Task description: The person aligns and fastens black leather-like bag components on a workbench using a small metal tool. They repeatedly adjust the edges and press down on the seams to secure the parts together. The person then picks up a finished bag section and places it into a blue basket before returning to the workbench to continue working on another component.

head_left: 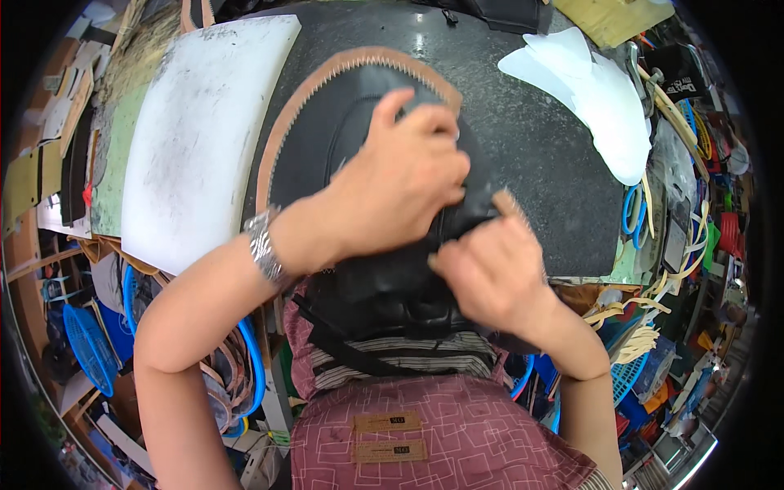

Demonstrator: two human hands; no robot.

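A large curved black leather piece (306, 143) lies before me, its rim lined with a tan strip (282, 122) cut in zigzag teeth. My left hand (400, 175) is over its right half, most fingers curled in and the index finger raised. Whatever those fingers hold is hidden and blurred. Lower right, my right hand (494, 269) is closed on the edge of the leather, smeared by motion. Between the two hands the rim is bent, and part of the tan strip is covered there. The near end of the leather hangs in dark folds against my lap.
A thick white board (208, 135) lies left of the leather on the black work surface (563, 188). White sheet pieces (584, 94) are at the far right. Blue baskets (90, 347) stand low on the left; blue-handled scissors (633, 214) and pale strips crowd the right side.
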